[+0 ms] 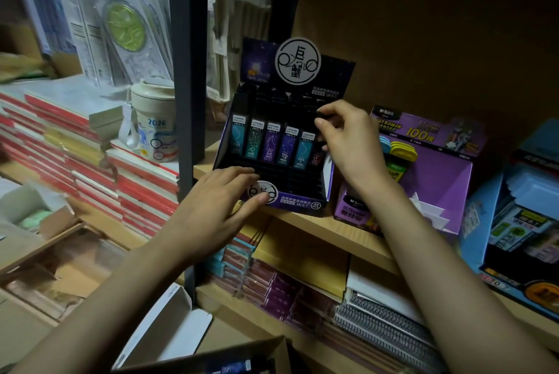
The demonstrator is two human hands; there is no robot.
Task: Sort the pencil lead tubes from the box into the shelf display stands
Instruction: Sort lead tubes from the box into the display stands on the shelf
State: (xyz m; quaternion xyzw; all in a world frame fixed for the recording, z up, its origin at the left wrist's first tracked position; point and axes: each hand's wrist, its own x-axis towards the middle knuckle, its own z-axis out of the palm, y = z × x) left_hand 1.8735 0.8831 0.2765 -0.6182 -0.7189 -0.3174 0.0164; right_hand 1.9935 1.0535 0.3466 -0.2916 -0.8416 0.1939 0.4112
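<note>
A dark purple display stand (298,202) with a round white logo card sits on the wooden shelf (317,227). A row of several lead tubes (272,143) with constellation labels stands in it. My left hand (223,204) rests with straight fingers on the stand's front left edge. My right hand (344,137) is at the right end of the row, pinching a dark tube (325,115) that is mostly hidden by the fingers. The open cardboard box (230,358) with a few tubes lies at the bottom edge.
A purple display stand (438,174) and a blue one (514,222) stand to the right on the same shelf. A black shelf post (186,101) rises left of the stand. Stacked notebooks (90,156) and a cup (154,122) lie at left. Spiral notebooks fill the lower shelf.
</note>
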